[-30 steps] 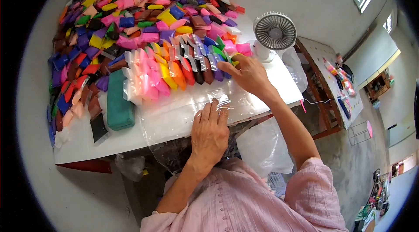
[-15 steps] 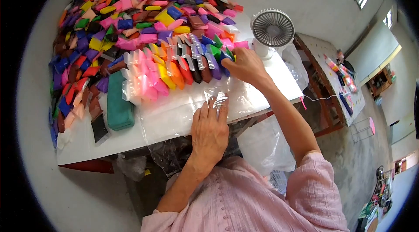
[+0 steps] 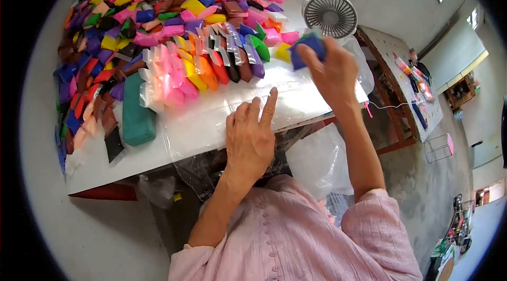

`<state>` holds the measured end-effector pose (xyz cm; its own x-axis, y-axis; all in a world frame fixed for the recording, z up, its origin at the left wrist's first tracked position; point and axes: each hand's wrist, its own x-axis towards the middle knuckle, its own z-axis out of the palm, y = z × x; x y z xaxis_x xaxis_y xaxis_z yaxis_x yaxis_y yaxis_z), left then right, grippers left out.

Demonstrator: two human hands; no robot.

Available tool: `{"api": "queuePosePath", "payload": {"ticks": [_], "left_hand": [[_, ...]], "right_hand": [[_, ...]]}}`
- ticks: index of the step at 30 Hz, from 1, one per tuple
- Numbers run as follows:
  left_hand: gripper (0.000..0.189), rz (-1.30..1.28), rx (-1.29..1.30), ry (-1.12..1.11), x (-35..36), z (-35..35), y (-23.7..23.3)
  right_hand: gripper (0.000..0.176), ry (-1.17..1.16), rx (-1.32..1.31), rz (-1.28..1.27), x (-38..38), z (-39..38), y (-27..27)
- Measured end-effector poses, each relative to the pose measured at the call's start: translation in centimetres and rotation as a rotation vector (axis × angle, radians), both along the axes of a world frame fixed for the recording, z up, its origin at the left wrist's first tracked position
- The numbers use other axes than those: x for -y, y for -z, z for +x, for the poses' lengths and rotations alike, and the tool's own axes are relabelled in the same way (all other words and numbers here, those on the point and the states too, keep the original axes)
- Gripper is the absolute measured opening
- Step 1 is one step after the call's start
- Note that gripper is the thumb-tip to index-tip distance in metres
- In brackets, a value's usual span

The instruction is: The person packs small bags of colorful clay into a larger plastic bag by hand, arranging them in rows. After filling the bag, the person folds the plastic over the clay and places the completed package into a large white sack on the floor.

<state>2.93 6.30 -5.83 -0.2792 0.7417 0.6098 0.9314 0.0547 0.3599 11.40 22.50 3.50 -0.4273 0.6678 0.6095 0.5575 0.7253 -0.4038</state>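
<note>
My right hand (image 3: 332,72) is raised over the right side of the white table, its fingers closed on a blue packet (image 3: 308,51) blurred by motion. A yellow packet (image 3: 283,52) shows just left of it. My left hand (image 3: 251,136) rests near the front edge with fingers spread, over a clear plastic sheet or bag (image 3: 240,109). Beyond it lie rows of packets in clear wrappers: pink packets (image 3: 177,83), yellow, orange, red, black, brown and a purple packet (image 3: 257,68), with a green packet (image 3: 259,48) behind. Left of the rows is a teal block (image 3: 139,114).
A large heap of coloured packets (image 3: 142,17) covers the back left of the table (image 3: 195,146). A small white fan (image 3: 329,16) stands at the back right. Clear plastic bags (image 3: 321,162) hang below the front edge. Another table (image 3: 422,99) holds various items at right.
My right hand has moved right and up, away from the rows, with the blue packet in it. My left hand has shifted slightly left, its fingers now more spread.
</note>
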Motion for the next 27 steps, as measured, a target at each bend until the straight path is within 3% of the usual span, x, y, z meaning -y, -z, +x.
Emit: {"api": "queuePosePath", "payload": {"ticks": [3, 5, 7, 11, 16, 25, 27], "left_hand": [[0.076, 0.008, -0.006, -0.002, -0.3, -0.1, 0.8], [0.077, 0.001, -0.013, -0.002, -0.3, -0.1, 0.6], [0.078, 0.018, 0.005, 0.009, -0.5, -0.1, 0.7], [0.079, 0.014, 0.038, 0.040, -0.2, -0.2, 0.3], [0.075, 0.019, 0.029, 0.029, -0.1, -0.3, 0.6], [0.050, 0.024, 0.024, 0.040, 0.0, -0.4, 1.0], [0.049, 0.009, 0.006, 0.039, 0.0, -0.5, 1.1]], "right_hand": [[0.025, -0.169, -0.245, 0.061, 4.8, 4.6, -0.3], [0.025, -0.170, -0.203, -0.148, 8.1, 6.5, 0.1], [0.033, -0.279, -0.177, -0.204, 9.0, 6.7, 1.8], [0.035, -0.210, -0.058, -0.070, 8.3, 4.8, 4.8], [0.039, -0.072, -0.133, 0.065, 7.3, 2.9, 6.4], [0.044, 0.087, -0.058, 0.392, 7.8, 3.0, 9.8], [0.044, 0.107, -0.011, 0.340, 8.5, 3.4, 9.3]]}}
